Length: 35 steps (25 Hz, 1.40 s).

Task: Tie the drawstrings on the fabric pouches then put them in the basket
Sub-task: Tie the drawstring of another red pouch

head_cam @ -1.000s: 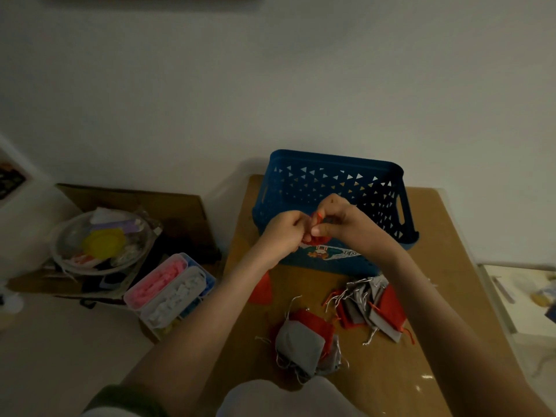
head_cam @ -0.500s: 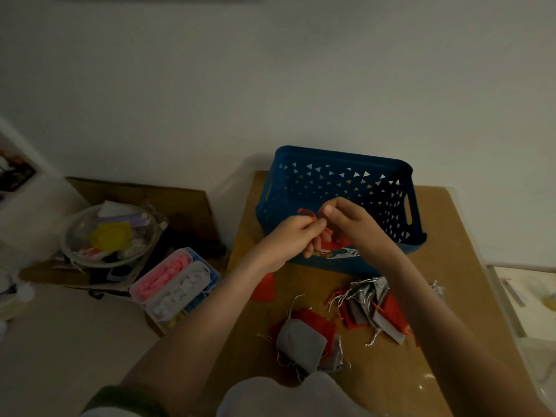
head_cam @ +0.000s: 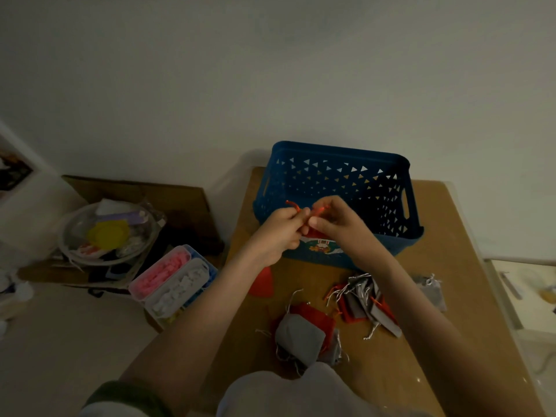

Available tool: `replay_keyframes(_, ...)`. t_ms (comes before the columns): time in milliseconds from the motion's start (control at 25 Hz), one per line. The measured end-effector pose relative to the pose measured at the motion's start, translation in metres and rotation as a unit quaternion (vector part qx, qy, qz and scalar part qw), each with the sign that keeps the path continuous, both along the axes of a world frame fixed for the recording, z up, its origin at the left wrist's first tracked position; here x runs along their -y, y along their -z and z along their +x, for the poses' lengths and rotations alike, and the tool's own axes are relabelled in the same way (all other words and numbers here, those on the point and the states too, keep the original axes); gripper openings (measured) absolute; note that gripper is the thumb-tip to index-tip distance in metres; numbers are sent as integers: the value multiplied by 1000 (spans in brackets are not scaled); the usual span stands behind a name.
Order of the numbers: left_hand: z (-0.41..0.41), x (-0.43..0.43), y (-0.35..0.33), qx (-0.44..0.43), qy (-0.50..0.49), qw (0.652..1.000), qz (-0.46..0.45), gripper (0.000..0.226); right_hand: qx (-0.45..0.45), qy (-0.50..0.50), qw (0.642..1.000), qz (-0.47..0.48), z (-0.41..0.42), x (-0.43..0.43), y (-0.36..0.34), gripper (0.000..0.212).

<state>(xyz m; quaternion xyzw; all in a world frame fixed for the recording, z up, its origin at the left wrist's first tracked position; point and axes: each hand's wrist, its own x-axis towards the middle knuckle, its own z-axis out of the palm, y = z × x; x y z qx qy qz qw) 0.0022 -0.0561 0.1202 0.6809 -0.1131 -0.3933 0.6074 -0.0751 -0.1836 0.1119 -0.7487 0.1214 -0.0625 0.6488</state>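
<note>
My left hand (head_cam: pixel 278 233) and my right hand (head_cam: pixel 337 222) meet in front of the blue basket (head_cam: pixel 340 152), each pinching the orange drawstring (head_cam: pixel 293 205) of a red pouch (head_cam: pixel 314 234) that hangs mostly hidden between them. The basket stands at the far side of the brown table (head_cam: pixel 451 236). On the table near me lie a heap of red and grey pouches (head_cam: pixel 302 331), a second spread of red and grey pouches (head_cam: pixel 365 305), a single red pouch (head_cam: pixel 263 281) by my left forearm and a grey pouch (head_cam: pixel 430 290) at the right.
Left of the table, a cardboard box (head_cam: pixel 144 197) holds a clear bowl (head_cam: pixel 105 233) of odds and ends. A tray (head_cam: pixel 173 281) of pink and white pieces sits beside it. The white wall rises right behind the basket.
The view has shifted slightly. My hands have stayed in front of the basket, and the loop of orange string now sticks out further to the left above my left hand.
</note>
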Motion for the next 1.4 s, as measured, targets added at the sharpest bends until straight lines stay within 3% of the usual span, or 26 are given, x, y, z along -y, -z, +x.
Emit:
replay_keyframes(120, 0, -1, 0, -23, -32, 998, -54, 22, -13, -17, 999, 39, 3, -4, 5, 11)
replay_keyframes(280, 5, -6, 5, -5, -40, 997, -62, 19, -34, -33, 995, 84, 4, -1, 0, 13)
replay_keyframes(520, 17, -15, 2, 134, 59, 989, -5, 14, -53, -44, 984, 162, 2, 6, 9, 20)
replay_keyframes(680, 25, -18, 6, 245, 110, 962, 49, 4, -48, -34, 988, 140, 1, 5, 14, 28)
replay_keyframes(760, 24, -15, 7, 374, 142, 906, 136, 4, -53, -48, 993, 91, 2, 4, 14, 25)
replay_keyframes(880, 14, -4, 9, 577, 160, 758, 257, 9, -52, -44, 997, 43, 4, -1, 18, 19)
replay_keyframes(960, 6, -1, 10, 671, 137, 690, 235, 4, -38, -20, 995, 86, 6, -1, 19, 15)
replay_keyframes(1120, 3, -4, 15, 758, 61, 635, 136, 27, -39, -22, 969, 243, 6, 3, 17, 25)
replay_keyframes(1280, 2, -7, 16, 771, 68, 627, 86, 27, -69, -68, 962, 257, 5, 4, 17, 23)
replay_keyframes(1320, 4, -9, 16, 761, 87, 638, 78, 22, -71, -80, 963, 249, 5, 5, 15, 21)
replay_keyframes(1400, 7, -12, 15, 689, 111, 710, 91, 10, -74, -89, 970, 216, 3, 7, 13, 16)
